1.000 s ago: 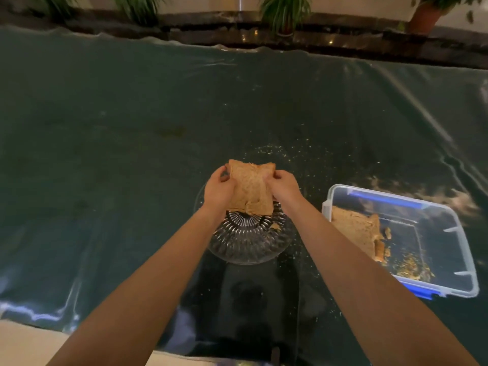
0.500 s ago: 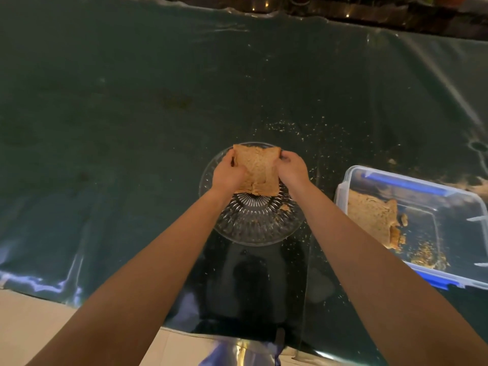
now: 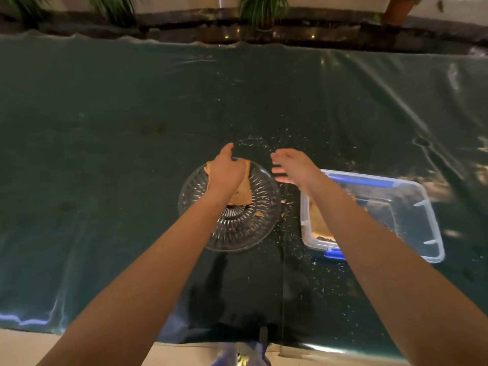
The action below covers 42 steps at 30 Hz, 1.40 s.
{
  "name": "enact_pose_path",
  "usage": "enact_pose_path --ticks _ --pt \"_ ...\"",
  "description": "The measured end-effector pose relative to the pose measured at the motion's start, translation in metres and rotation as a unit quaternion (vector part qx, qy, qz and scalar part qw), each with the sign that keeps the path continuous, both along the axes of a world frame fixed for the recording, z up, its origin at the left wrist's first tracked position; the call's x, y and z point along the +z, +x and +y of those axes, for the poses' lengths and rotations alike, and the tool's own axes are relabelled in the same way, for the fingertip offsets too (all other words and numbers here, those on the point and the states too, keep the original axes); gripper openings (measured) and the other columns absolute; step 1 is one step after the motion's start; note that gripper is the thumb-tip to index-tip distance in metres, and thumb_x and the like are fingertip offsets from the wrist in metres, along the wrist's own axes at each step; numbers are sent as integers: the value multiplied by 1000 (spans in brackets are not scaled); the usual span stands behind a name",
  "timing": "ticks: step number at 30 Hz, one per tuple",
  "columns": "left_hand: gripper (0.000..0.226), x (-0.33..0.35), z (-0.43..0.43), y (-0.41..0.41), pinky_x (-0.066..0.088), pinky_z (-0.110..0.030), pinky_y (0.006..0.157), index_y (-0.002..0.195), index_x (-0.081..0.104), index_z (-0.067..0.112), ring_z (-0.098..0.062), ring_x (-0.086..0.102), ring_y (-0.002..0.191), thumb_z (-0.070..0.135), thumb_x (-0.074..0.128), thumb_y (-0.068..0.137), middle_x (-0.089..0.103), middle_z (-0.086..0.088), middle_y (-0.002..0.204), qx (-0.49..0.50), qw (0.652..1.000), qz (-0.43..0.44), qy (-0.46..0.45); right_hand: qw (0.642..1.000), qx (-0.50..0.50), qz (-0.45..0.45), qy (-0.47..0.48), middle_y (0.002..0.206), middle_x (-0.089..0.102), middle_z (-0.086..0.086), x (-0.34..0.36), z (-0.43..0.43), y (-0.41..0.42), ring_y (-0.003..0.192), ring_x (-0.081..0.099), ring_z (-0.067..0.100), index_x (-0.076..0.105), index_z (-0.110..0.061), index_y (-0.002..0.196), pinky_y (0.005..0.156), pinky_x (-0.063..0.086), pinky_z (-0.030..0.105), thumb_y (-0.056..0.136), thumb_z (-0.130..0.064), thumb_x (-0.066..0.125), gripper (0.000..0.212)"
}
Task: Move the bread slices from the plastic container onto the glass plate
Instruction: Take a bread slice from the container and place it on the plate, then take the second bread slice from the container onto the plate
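Bread slice [image 3: 244, 192] lies on the glass plate [image 3: 261, 228], partly under the left hand [image 3: 227, 173].

Right of the plate, the plastic container [image 3: 412, 207] holds another slice [image 3: 318, 223] against its plate-side wall; right hand [image 3: 295, 165] hangs open and empty between plate and container; whether the left hand grips the bread I cannot tell; bread looks light, soft, crumbly, so better to support it gently at two opposite edges.

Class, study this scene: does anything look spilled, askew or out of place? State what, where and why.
Bread crumbs are scattered over the dark table cover, around the glass plate and plastic container. The bread slice sits off-centre on the plate, toward its far rim. Nothing looks broken.
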<state>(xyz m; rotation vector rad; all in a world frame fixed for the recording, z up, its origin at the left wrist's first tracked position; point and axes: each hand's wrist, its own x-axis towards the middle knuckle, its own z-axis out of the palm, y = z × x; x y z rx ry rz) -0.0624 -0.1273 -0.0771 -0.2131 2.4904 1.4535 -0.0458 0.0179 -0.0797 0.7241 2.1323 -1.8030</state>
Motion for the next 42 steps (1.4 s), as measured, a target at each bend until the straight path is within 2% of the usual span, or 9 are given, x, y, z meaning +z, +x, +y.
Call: enact_pose_path --ticks 6,15,18,20,22,28,35,40,42 --pt "57 21 54 20 34 -28 105 145 30 15 -23 43 131 10 44 90 37 -9 150 -64 997 -14 31 999 -37 17 21 128 56 7 24 60 31 103 59 17 48 -13 130 77 53 27 91 -30 52 44" --pt "52 34 134 58 34 -30 106 142 36 17 -23 41 133 12 45 91 40 -6 148 -170 985 -36 5 988 -152 -1 37 132 54 15 35 140 100 117 56 30 48 -6 130 95 47 39 93 -23 50 41" --pt "42 28 150 70 42 -25 90 134 46 16 -17 53 114 14 47 91 50 -6 139 -198 978 -58 -21 983 -179 -22 32 130 55 18 26 157 122 118 55 32 51 -5 126 95 46 39 93 -22 50 37" --pt "24 20 154 77 39 -16 63 115 55 17 -6 52 78 16 48 92 62 -3 105 -206 976 -68 -20 981 -187 -38 19 129 56 19 17 164 133 116 56 32 53 -4 122 91 46 37 94 -20 48 33" --pt "21 8 157 83 33 -16 55 112 55 17 -6 49 70 18 50 91 53 6 79 -192 977 -88 -8 979 -198 -56 7 128 56 19 6 167 139 111 57 31 54 -3 121 89 46 34 94 -18 47 31" --pt "64 -16 167 92 42 -22 77 142 28 8 -16 52 99 12 56 84 54 -5 110 -113 981 -156 4 979 -156 -117 55 125 57 18 -20 162 135 114 56 30 55 -2 117 98 46 37 93 -11 48 26" --pt "67 -42 176 97 49 -29 89 144 17 5 -18 51 106 20 50 88 46 -10 127 -73 974 -210 -43 983 -70 -91 140 127 60 19 -38 146 117 117 56 33 57 -5 122 101 45 41 91 -18 49 34" --pt "8 -50 180 94 30 -18 53 96 48 13 -6 36 64 16 44 90 38 3 75 -56 974 -218 -6 977 -67 -92 178 138 51 12 -51 138 107 124 51 28 47 -7 131 106 41 35 94 -24 48 41" --pt "20 -53 181 92 29 -19 52 72 40 20 -6 33 62 15 43 91 36 2 72 -47 974 -221 8 975 -64 -102 188 135 53 12 -56 140 106 120 54 28 48 -6 130 100 44 32 94 -23 49 40"
